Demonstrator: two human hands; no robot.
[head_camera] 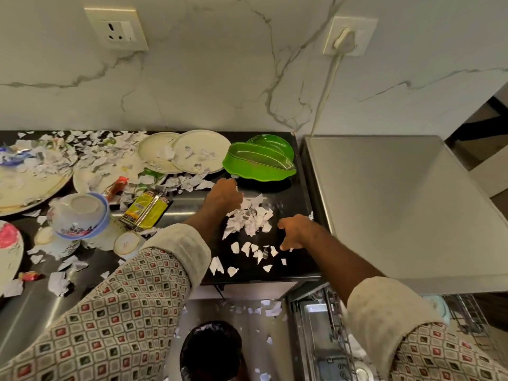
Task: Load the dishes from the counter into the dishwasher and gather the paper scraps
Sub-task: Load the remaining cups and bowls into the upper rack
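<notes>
A heap of white paper scraps (251, 218) lies on the black counter (291, 193) between my hands. My left hand (224, 195) sits at the heap's far left edge, fingers curled with a scrap at the fingertips. My right hand (295, 232) rests at the heap's right side, fingers bent down onto the counter by loose scraps (258, 251). Behind the heap lie two green leaf-shaped dishes (258, 160) and two cream plates (192, 152) dusted with scraps. The open dishwasher (324, 339) shows below the counter at the lower right.
More plates (27, 185), an upturned floral bowl (79, 213), a yellow packet (147, 210) and thick scrap litter (90, 152) cover the counter's left. A steel appliance top (398, 204) adjoins on the right. A black-lined bin (211, 350) stands on the floor, scraps scattered around it.
</notes>
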